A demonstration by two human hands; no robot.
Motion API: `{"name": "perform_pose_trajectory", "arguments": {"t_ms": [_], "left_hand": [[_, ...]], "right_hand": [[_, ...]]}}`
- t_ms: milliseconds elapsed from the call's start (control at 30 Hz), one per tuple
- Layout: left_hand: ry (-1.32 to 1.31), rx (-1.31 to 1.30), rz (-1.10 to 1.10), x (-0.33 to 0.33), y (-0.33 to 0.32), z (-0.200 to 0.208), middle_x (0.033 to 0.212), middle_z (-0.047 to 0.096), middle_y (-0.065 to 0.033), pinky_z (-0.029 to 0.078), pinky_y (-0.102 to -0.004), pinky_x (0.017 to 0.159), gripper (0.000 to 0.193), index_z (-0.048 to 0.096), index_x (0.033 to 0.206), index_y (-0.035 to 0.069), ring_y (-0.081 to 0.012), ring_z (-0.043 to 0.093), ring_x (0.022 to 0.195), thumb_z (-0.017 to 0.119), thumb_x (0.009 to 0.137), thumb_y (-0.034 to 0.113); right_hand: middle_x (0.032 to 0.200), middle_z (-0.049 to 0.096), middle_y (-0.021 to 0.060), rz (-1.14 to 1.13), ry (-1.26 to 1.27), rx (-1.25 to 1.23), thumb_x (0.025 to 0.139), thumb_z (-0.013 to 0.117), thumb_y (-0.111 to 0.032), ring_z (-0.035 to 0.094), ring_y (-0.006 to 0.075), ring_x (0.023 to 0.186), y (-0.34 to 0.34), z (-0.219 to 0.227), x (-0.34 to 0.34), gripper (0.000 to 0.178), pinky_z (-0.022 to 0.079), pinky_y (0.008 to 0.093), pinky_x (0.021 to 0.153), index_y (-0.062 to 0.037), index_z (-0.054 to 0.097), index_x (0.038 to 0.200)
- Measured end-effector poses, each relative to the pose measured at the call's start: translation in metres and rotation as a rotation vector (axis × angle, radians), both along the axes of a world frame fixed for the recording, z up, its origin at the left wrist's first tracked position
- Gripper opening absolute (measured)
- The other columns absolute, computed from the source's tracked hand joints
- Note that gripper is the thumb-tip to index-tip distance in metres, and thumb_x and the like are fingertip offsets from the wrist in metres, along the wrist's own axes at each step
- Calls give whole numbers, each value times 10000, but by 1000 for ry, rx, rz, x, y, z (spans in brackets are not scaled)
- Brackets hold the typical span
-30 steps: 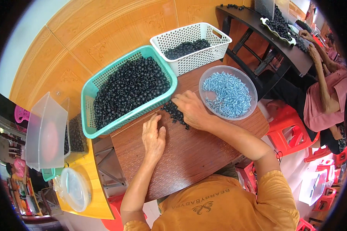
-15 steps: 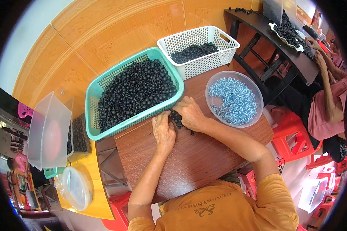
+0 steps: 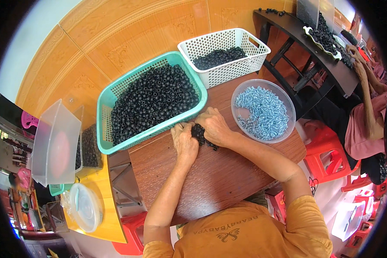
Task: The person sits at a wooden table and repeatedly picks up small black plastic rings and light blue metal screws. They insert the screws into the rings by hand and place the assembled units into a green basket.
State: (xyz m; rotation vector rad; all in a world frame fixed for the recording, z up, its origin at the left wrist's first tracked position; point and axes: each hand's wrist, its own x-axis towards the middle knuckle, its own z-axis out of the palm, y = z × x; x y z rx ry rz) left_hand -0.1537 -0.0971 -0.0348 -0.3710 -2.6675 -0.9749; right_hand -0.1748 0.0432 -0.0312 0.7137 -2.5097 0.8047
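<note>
My left hand (image 3: 185, 142) and my right hand (image 3: 217, 127) are close together on the brown wooden tabletop (image 3: 198, 187), by the near edge of a green basket (image 3: 152, 134). Between them lies a small pile of black pieces (image 3: 199, 133), a few of them loose toward me. Both hands are closed with the fingers curled in; whatever is pinched at the fingertips is hidden. Many round black pieces with holes (image 3: 152, 99) fill the green basket. Right of my right hand stands a round clear tub (image 3: 244, 112) of small shiny blue pieces (image 3: 266, 112).
Behind the tub is a white basket (image 3: 230, 76) with black pieces. Clear plastic bins (image 3: 56, 150) and a round lidded container (image 3: 85, 208) occupy a yellow table at left. Rightward, another person in pink (image 3: 367, 124) works at a dark table (image 3: 305, 47); red stools (image 3: 327, 150) stand below.
Slightly more of the black pile shows between my hands. The whole view has shifted a little; both hands stay in nearly the same place, still curled.
</note>
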Motion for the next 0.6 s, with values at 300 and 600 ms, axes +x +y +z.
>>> {"name": "perform_pose_trajectory", "arguments": {"t_ms": [300,600], "left_hand": [[43,0,37,2,4,-5,944,536,-129,380,-355,839,409,640,1036,-17,-271,452,904,462,682,-116],[66,60,-84,18,5,2,980,542,-122,410,-367,801,284,644,1015,5,-281,467,917,508,771,-44]], "right_hand": [[754,590,104,-38,84,8,612,560,36,465,265,769,2,-4,-2,102,362,368,717,-6,622,681],[796,601,104,24,121,26,594,568,39,475,265,819,7,-6,17,118,370,372,747,13,635,688]]}}
